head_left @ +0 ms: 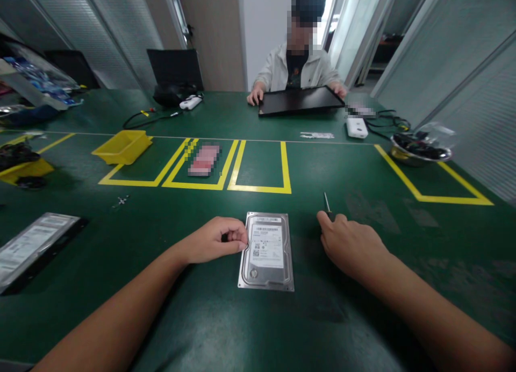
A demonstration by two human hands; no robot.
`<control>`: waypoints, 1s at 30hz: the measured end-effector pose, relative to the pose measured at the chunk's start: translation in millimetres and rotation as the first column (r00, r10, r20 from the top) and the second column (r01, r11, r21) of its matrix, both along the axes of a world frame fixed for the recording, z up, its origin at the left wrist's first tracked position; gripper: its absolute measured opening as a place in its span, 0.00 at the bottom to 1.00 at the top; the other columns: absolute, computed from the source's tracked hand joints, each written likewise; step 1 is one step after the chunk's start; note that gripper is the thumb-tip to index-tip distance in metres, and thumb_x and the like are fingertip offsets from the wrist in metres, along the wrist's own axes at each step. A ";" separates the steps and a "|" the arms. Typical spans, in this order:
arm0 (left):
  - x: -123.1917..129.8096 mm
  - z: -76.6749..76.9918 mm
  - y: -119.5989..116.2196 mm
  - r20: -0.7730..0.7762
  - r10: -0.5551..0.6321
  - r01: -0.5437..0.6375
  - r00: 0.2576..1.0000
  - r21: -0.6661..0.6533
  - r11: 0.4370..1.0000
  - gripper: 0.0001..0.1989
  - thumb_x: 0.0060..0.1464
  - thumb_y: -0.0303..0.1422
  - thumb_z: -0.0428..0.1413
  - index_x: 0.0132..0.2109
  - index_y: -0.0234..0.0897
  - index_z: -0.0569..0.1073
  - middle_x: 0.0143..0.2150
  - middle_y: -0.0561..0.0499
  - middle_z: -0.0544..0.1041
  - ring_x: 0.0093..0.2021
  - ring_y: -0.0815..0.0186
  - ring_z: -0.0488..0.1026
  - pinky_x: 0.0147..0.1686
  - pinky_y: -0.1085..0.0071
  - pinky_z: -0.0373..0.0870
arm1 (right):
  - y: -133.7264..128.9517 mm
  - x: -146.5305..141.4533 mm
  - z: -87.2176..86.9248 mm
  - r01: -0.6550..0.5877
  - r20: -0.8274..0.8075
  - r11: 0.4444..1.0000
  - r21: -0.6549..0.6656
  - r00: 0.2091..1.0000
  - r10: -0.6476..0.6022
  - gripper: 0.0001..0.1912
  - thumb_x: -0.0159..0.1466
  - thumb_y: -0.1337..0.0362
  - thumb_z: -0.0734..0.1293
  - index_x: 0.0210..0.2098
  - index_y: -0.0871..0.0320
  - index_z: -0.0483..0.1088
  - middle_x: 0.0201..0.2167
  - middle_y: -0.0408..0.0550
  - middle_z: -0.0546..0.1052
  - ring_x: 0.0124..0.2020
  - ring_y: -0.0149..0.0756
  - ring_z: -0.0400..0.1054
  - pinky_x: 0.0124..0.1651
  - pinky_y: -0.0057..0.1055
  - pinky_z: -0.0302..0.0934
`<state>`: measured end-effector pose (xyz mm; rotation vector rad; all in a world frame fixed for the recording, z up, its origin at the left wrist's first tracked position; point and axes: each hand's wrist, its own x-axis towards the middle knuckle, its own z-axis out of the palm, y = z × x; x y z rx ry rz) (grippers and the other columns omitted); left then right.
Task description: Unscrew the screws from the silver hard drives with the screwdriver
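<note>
A silver hard drive (268,251) with a white label lies flat on the green table (193,318), in front of me. My left hand (220,240) rests at the drive's left edge, its fingers curled in; whether anything small is between them is hidden. To the right of the drive, apart from it, my right hand (349,240) is closed round a screwdriver (327,202), whose metal shaft points away from me. The screwdriver's handle is mostly covered by the fingers.
A person (296,65) across the table holds a black flat panel (302,100). Yellow tape outlines, a yellow bin (124,147) and a pinkish object (205,160) lie beyond my hands. Another drive (34,245) is at left, a metal bowl (419,150) at right.
</note>
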<state>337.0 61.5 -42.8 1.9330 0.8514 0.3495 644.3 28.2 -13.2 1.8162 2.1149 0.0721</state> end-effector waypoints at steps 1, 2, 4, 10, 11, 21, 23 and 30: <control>0.1 0.1 -0.3 -0.002 0.001 -0.001 1.000 0.000 1.000 0.10 0.60 0.36 0.57 0.39 0.31 0.74 0.32 0.52 0.72 0.31 0.71 0.65 0.31 0.75 0.62 | -0.2 -1.2 2.4 -0.006 0.002 1.000 0.021 1.000 0.005 0.12 0.69 0.64 0.54 0.49 0.59 0.63 0.33 0.54 0.72 0.31 0.52 0.76 0.28 0.42 0.69; 0.1 0.2 -0.6 -0.004 0.002 -0.002 1.000 -0.001 1.000 0.10 0.59 0.36 0.57 0.38 0.31 0.74 0.32 0.52 0.72 0.31 0.71 0.65 0.31 0.75 0.62 | -0.2 -2.3 4.5 -0.015 0.004 0.999 0.047 1.000 0.015 0.12 0.69 0.64 0.55 0.48 0.58 0.63 0.33 0.53 0.72 0.31 0.52 0.76 0.27 0.42 0.68; -0.1 0.2 -1.0 -0.006 0.007 -0.007 1.000 -0.004 1.000 0.10 0.59 0.36 0.57 0.38 0.31 0.74 0.32 0.51 0.72 0.31 0.71 0.65 0.31 0.74 0.62 | 0.0 -3.6 7.3 -0.033 0.004 0.995 0.092 0.999 0.033 0.11 0.69 0.63 0.55 0.47 0.57 0.64 0.33 0.53 0.72 0.31 0.52 0.75 0.27 0.41 0.68; -1.5 -1.9 -0.2 0.015 0.013 -0.013 1.000 -0.044 0.999 0.10 0.60 0.36 0.56 0.40 0.32 0.74 0.34 0.51 0.73 0.32 0.70 0.66 0.32 0.74 0.62 | 0.6 -2.9 5.7 -0.050 0.003 0.993 0.106 0.999 0.050 0.11 0.68 0.63 0.57 0.47 0.57 0.65 0.33 0.52 0.73 0.31 0.52 0.75 0.27 0.40 0.67; -1.8 -2.4 0.1 0.019 0.016 -0.015 1.000 -0.053 0.998 0.10 0.61 0.37 0.55 0.41 0.32 0.74 0.34 0.51 0.73 0.32 0.70 0.66 0.32 0.74 0.62 | 0.4 -2.4 5.3 -0.052 0.004 0.993 0.103 0.999 0.052 0.11 0.67 0.63 0.57 0.47 0.57 0.65 0.33 0.52 0.73 0.31 0.52 0.75 0.27 0.40 0.67; -1.8 -2.6 -1.7 0.036 0.009 -0.008 0.999 -0.019 1.000 0.11 0.61 0.38 0.56 0.42 0.32 0.74 0.35 0.50 0.73 0.32 0.70 0.67 0.32 0.75 0.63 | 1.5 -1.3 4.5 -0.063 0.018 0.995 0.075 0.998 0.061 0.12 0.67 0.62 0.58 0.47 0.57 0.66 0.35 0.53 0.74 0.34 0.52 0.75 0.28 0.38 0.65; -0.9 -1.7 -2.7 0.037 0.004 -0.004 0.999 0.007 1.000 0.11 0.61 0.37 0.56 0.42 0.32 0.74 0.35 0.50 0.73 0.33 0.70 0.67 0.33 0.74 0.63 | 1.5 -1.7 5.2 -0.063 0.016 0.997 0.054 0.998 0.062 0.12 0.67 0.62 0.58 0.47 0.57 0.66 0.35 0.54 0.74 0.34 0.51 0.75 0.28 0.38 0.65; 5.2 -0.6 -7.8 0.009 0.032 -0.032 0.999 0.091 0.995 0.09 0.60 0.36 0.56 0.39 0.33 0.73 0.33 0.52 0.71 0.31 0.71 0.66 0.31 0.75 0.62 | 1.4 -2.4 7.3 -0.047 0.009 0.999 0.016 0.999 0.047 0.13 0.67 0.62 0.58 0.48 0.57 0.66 0.35 0.55 0.74 0.35 0.51 0.75 0.29 0.36 0.63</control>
